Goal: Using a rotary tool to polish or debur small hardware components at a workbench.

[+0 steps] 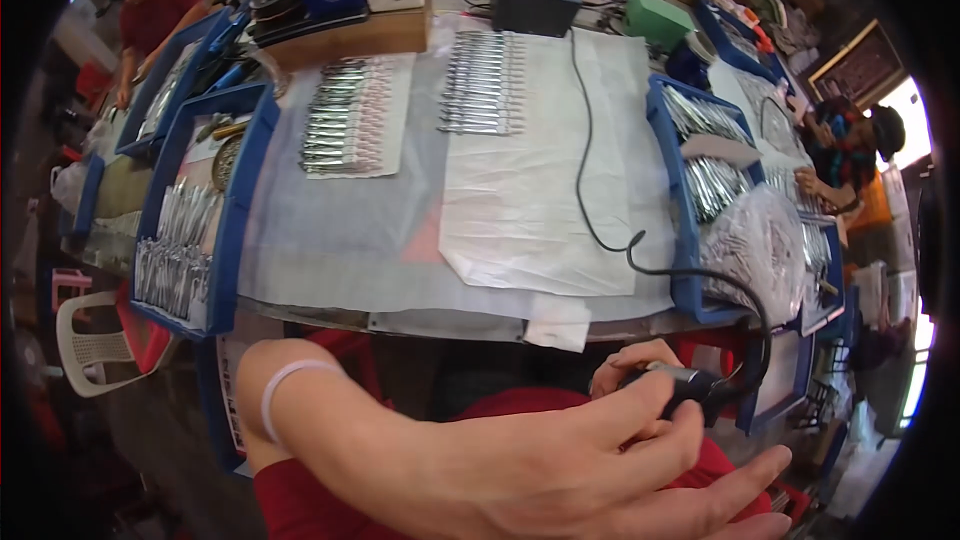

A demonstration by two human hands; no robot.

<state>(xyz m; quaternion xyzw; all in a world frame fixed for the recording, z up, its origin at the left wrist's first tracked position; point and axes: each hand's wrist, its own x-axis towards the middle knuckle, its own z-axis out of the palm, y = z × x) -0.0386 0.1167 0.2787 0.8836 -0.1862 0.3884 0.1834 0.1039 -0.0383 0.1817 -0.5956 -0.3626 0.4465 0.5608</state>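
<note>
My left hand [580, 460] reaches across my lap from the lower left, a pale band round that arm. Its index and middle fingers bend in against a black corded device [690, 387], while the lower fingers stretch out. Whatever those bent fingers pinch is hidden. My right hand [634, 362], mostly covered by the left, has its fingers round the device's far side. A black cable [585, 180] runs from the device over the table. Beyond both hands lies a white sheet [545, 230]. On it slim silver tools [482, 90] lie in a neat row.
Another row of silver tools [345, 120] lies on paper at the left. Blue trays [255, 155] of metal pieces flank the table; a plastic bag [750, 240] rests on the right one. Boxes and a black power unit [535, 5] stand behind. People [160, 10] work at both sides.
</note>
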